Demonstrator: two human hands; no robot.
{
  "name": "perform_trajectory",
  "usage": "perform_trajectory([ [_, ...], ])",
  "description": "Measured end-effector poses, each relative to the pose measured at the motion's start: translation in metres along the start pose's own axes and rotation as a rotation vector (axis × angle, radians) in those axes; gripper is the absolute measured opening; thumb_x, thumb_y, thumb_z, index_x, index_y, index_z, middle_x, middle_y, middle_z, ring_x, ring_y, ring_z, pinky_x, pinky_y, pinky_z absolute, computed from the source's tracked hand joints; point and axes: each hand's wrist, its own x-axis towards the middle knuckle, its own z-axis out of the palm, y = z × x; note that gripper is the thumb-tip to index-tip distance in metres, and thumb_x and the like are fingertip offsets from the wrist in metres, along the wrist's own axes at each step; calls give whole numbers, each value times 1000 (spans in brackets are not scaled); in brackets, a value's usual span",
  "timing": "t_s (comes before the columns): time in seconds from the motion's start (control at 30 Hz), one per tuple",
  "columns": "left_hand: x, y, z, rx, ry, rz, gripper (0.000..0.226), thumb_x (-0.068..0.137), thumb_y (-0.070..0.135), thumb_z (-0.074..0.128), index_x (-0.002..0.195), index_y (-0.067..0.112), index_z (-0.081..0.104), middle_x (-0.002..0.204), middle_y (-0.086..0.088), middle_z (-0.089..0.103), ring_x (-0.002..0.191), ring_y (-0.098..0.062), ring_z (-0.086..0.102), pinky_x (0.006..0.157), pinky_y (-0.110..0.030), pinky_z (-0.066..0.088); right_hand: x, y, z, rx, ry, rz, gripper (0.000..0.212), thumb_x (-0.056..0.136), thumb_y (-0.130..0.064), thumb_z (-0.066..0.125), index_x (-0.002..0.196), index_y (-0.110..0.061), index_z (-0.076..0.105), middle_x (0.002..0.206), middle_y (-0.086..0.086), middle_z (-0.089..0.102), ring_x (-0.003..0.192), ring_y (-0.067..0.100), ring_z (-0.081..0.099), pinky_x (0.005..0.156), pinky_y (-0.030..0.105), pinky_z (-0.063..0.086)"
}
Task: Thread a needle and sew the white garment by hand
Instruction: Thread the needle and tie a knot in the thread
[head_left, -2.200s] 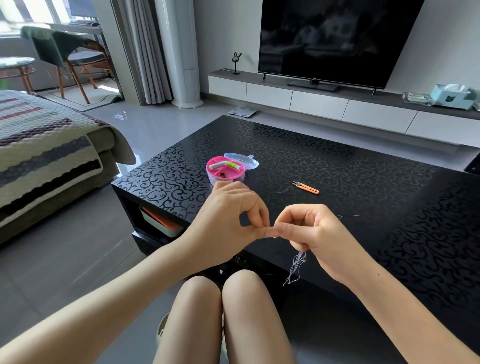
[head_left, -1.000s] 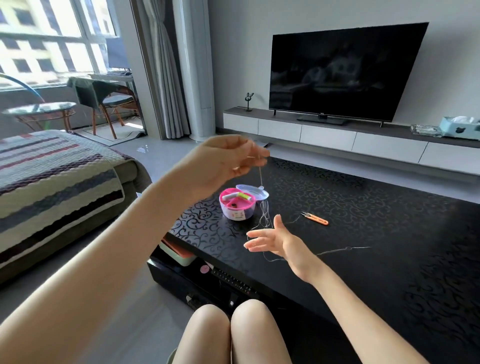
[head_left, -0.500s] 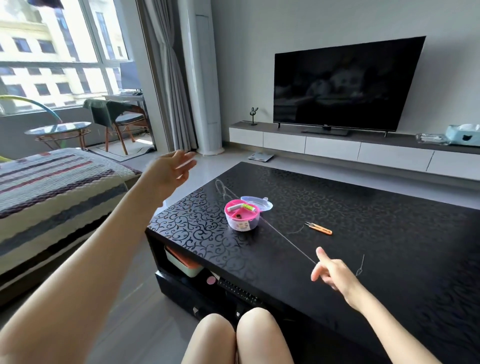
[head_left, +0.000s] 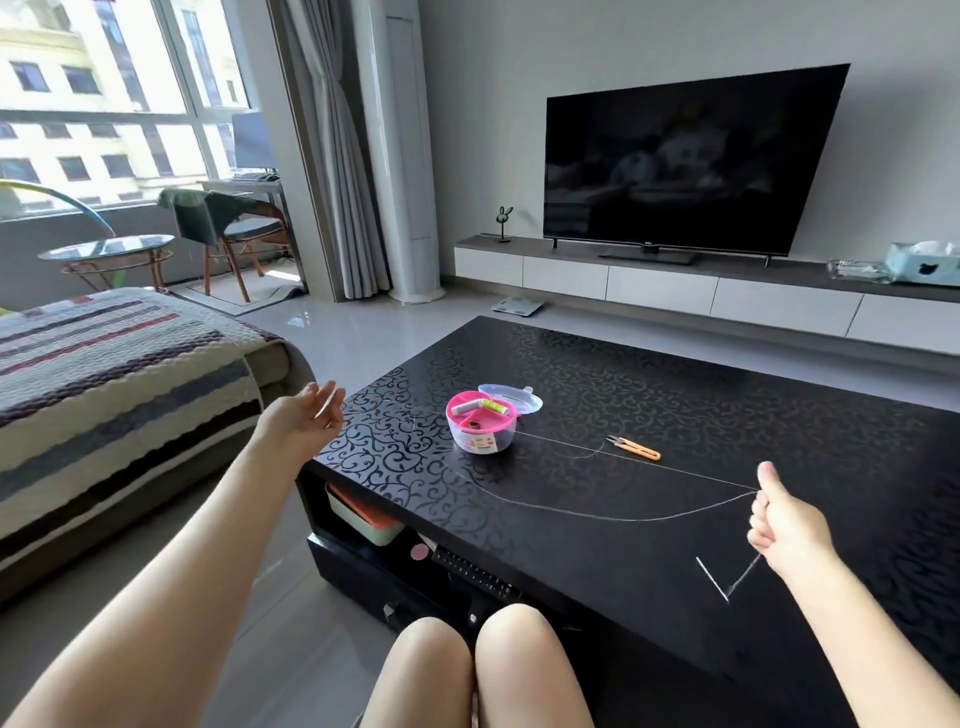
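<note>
Right grip (head_left: 784, 519) clenched on the thread (head_left: 623, 519), thumb up; needle (head_left: 711, 579) dangles just below it. We trace the thread to its left across the bench (head_left: 727, 415), past the orange snips (head_left: 636, 448), to the pink box (head_left: 480, 426). Left grip (head_left: 306, 415) released, fingers loose, well apart, off the bench edge.

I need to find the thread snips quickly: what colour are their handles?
Orange. The snips show best in the head view, right of the pink box.
</note>
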Motion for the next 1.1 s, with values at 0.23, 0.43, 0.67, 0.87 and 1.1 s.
perform_trajectory([
  [0.23,8,10,-18,-191,79,40,34,103,6,22,75,10,41,85,-4,54,74,-15,56,58,-18,39,17,11,-26,-476,306,-82,62,90,-48,57,54,1,46,57,14,45,55,29,46,58,37,39],
  [0.43,10,13,-14,-275,146,94,33,102,3,19,79,8,41,87,-5,51,75,-16,58,57,-19,49,16,9,-28,-773,240,-88,59,97,-42,42,77,8,67,64,15,57,71,34,54,74,38,43],
  [0.67,-10,-3,31,-238,13,0,32,103,3,26,76,6,43,85,-11,51,87,-22,56,88,-27,49,-10,8,24,-1606,242,-311,52,100,-44,21,123,-16,59,123,6,62,117,27,54,109,47,20],
  [0.87,-49,-6,78,-65,-167,5,28,101,0,30,79,4,47,88,-14,55,97,-25,58,89,-30,48,-88,-1,100,-950,-336,-756,45,95,-24,51,138,-9,49,140,5,51,134,28,40,111,38,22],
  [1.1,-90,-4,111,16,-350,46,24,99,-1,38,80,1,51,77,-15,62,66,-25,70,57,-28,59,-141,16,194,-744,-929,-487,86,83,-47,67,151,-29,17,155,-5,27,146,26,7,118,46,11],
])
